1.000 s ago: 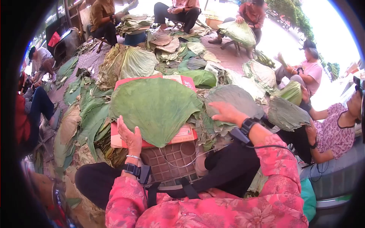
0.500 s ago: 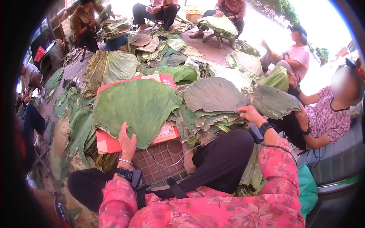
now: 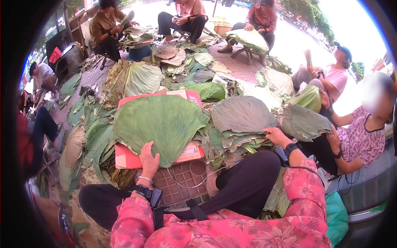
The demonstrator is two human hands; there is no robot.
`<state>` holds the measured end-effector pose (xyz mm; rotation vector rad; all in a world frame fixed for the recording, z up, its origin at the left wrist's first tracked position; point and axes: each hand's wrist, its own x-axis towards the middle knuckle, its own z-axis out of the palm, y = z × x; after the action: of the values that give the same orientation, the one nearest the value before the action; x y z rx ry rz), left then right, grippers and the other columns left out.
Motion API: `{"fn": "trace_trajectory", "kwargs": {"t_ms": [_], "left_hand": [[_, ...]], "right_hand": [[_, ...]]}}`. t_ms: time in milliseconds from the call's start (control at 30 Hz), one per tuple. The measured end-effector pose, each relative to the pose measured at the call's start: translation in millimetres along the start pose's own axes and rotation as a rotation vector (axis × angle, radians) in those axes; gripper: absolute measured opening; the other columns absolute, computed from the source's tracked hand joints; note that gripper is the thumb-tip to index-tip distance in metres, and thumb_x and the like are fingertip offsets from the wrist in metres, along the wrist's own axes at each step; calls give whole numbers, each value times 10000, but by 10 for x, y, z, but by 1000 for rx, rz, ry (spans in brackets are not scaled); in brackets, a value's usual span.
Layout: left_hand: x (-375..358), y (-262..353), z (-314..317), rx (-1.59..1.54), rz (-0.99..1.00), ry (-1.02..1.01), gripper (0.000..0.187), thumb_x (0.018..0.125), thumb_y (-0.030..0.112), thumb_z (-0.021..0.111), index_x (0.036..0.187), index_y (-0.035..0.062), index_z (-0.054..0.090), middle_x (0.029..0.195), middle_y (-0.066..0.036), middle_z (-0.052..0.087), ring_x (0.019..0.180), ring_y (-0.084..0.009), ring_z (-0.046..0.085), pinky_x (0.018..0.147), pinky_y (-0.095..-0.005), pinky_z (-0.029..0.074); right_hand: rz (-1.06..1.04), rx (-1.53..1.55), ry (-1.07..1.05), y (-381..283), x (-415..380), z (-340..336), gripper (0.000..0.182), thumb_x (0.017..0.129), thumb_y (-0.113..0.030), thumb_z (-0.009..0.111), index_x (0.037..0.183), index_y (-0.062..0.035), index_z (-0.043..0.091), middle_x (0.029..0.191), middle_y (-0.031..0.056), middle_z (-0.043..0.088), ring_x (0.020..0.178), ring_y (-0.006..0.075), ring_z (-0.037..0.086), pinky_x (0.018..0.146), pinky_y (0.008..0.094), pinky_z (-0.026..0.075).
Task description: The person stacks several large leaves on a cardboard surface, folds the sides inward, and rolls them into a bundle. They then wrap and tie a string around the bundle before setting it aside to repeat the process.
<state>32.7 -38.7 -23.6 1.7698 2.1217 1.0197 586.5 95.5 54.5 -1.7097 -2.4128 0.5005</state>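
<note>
A broad green lotus leaf (image 3: 161, 124) lies spread over a red cardboard box (image 3: 128, 158) in front of me. My left hand (image 3: 149, 160) is at its lower left edge, fingers stretched out and apart. To the right is a stack of dried lotus leaves (image 3: 231, 142), topped by a grey-brown lotus leaf (image 3: 244, 114). My right hand (image 3: 278, 136) is at the right edge of that stack, thumb and fingertips closed on the rim of the top leaf. Just beyond this hand, a co-worker's hand holds another dull green leaf (image 3: 304, 122).
A brown plastic crate (image 3: 182, 182) stands between my legs and the box. Loose leaves (image 3: 97, 136) are heaped on the left. Beyond the box lie more leaf piles (image 3: 140, 78). Several people sit around, including a person in a patterned top (image 3: 359, 132) close on my right.
The whole view has shifted, so the leaves, box and people appear farther right and slightly lower. Both hands stay by the same leaves, with little visible change in their grip.
</note>
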Motion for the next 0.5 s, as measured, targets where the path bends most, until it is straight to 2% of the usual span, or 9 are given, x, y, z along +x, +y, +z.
{"fn": "trace_trajectory", "kwargs": {"t_ms": [67, 100, 167, 200, 267, 300, 367, 400, 500], "left_hand": [[-30, -6, 5, 3, 0, 6, 582, 664, 69, 621, 1224, 72, 462, 1217, -151, 487, 1202, -303, 400, 980, -420, 314], [-24, 7, 1, 9, 0, 8, 576, 665, 71, 621, 1219, 73, 465, 1212, -150, 488, 1202, -303, 399, 977, -420, 315], [-43, 10, 2, 13, 3, 11, 565, 666, 74, 622, 1210, 76, 471, 1205, -150, 491, 1199, -302, 400, 970, -421, 319], [-41, 11, 4, 11, 9, 16, 560, 666, 75, 623, 1206, 77, 473, 1201, -150, 492, 1198, -302, 402, 967, -421, 321], [-25, 8, 7, 5, 19, 11, 552, 666, 79, 625, 1199, 81, 479, 1200, -149, 492, 1195, -303, 402, 963, -421, 322], [-23, -5, 9, 1, 21, 2, 550, 665, 82, 626, 1196, 83, 482, 1202, -147, 491, 1194, -303, 402, 963, -422, 322], [-10, -37, 9, -15, 16, -11, 537, 669, 94, 632, 1187, 86, 491, 1197, -141, 497, 1188, -303, 407, 961, -422, 324], [-3, -45, 11, -28, 9, -17, 527, 674, 104, 636, 1181, 88, 496, 1190, -136, 504, 1182, -303, 412, 959, -422, 326], [53, -22, -16, -122, -19, -22, 486, 700, 135, 641, 1166, 89, 511, 1162, -126, 528, 1166, -307, 426, 956, -422, 330]], "right_hand": [[131, -26, 39, 26, 65, -45, 346, 751, -208, 583, 1064, -64, 603, 1029, 186, 612, 993, 351, 558, 872, 391, 434], [109, 2, 132, -10, 111, -120, 318, 779, -247, 535, 1016, -49, 610, 967, 200, 617, 959, 364, 562, 841, 405, 443], [41, -31, 337, -194, 266, -352, 280, 792, -244, 538, 954, -25, 605, 881, 220, 615, 883, 374, 578, 797, 423, 449], [64, -33, 350, -387, 360, -553, 271, 801, -243, 539, 934, -17, 607, 821, 221, 615, 829, 379, 587, 777, 425, 451], [98, 4, 499, -631, 639, -860, 275, 811, -247, 542, 909, 2, 607, 825, 226, 620, 807, 380, 590, 749, 415, 455], [-11, 9, 610, -688, 799, -984, 289, 810, -257, 545, 907, 9, 604, 838, 229, 619, 827, 371, 592, 747, 407, 456], [31, 33, 686, -1137, 999, -1315, 258, 809, -261, 559, 918, -31, 601, 812, 204, 613, 800, 353, 589, 730, 392, 449], [-75, 52, 809, -1285, 1127, -1401, 241, 812, -262, 565, 904, -42, 592, 779, 186, 606, 761, 333, 585, 710, 392, 444], [-232, 39, 875, -2070, 1201, -1580, 213, 843, -251, 552, 906, -50, 577, 752, 158, 606, 722, 317, 594, 665, 385, 447]]}}
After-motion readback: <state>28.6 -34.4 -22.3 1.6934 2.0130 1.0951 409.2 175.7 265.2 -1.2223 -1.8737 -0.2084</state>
